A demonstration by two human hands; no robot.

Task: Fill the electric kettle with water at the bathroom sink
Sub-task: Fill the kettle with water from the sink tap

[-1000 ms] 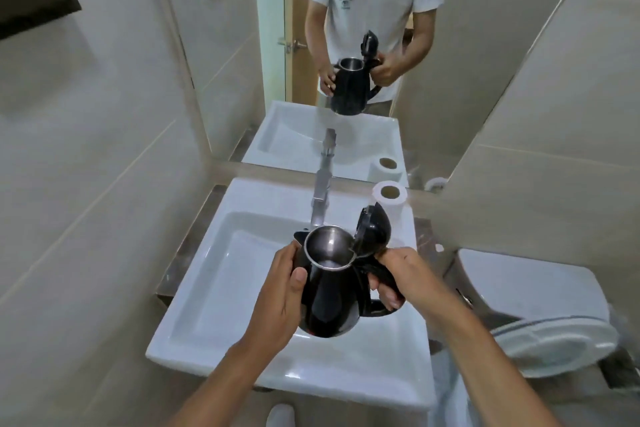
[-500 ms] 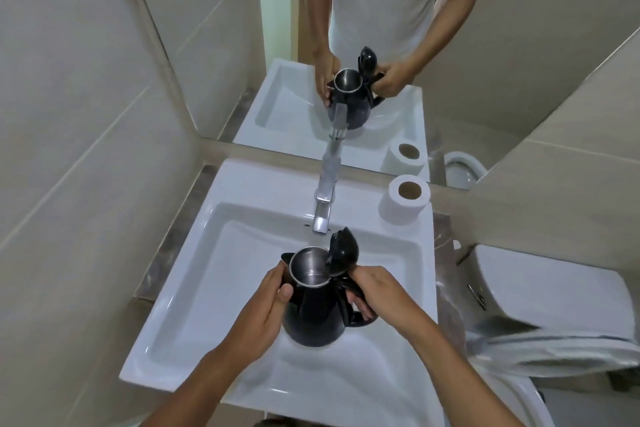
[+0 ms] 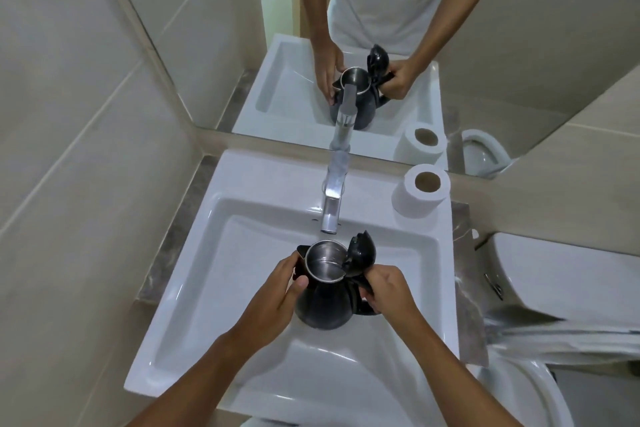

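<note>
1. Kettle (image 3: 325,291) hung over the sink (image 3: 194,288), lid up, just short of the tap (image 3: 330,211).
2. Left hand (image 3: 277,302) cupped its body; right hand (image 3: 388,288) wrapped the handle.
3. Risk: off-centre mouth would spill water.

Both hands hold a black electric kettle (image 3: 327,298) (lid (image 3: 362,251) flipped up) over the white sink (image 3: 214,288). The left hand (image 3: 277,295) cups its body; the right hand (image 3: 389,291) grips the handle, below the chrome faucet (image 3: 330,208).
</note>
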